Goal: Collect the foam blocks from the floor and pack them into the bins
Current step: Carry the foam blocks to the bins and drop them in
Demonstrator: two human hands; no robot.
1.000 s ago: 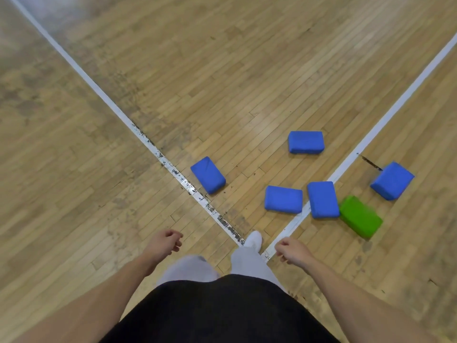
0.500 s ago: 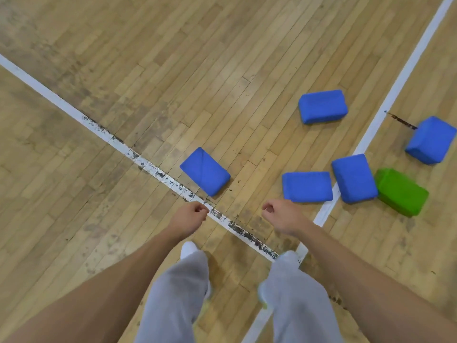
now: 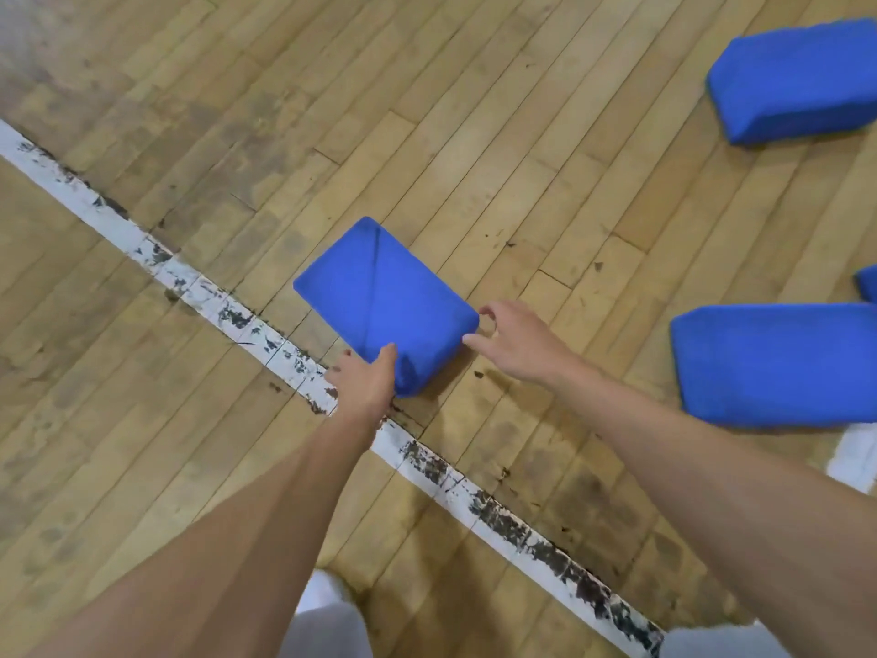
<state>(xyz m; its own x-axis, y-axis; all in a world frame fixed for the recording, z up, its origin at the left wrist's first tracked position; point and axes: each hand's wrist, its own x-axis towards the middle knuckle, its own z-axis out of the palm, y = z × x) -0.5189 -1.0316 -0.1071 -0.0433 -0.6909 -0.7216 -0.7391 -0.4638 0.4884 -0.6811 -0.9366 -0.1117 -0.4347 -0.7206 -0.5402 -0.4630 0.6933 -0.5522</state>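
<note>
On worn wood floor (image 3: 474, 135), left hand (image 3: 363, 384) grips blue block (image 3: 384, 301); right hand (image 3: 515, 341) spread loose

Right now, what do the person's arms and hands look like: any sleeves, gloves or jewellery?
Both forearms are bare, with no sleeves in view. The left hand and right hand wear no gloves, and no watch, ring or wristband shows. Light grey trousers appear below.
</note>
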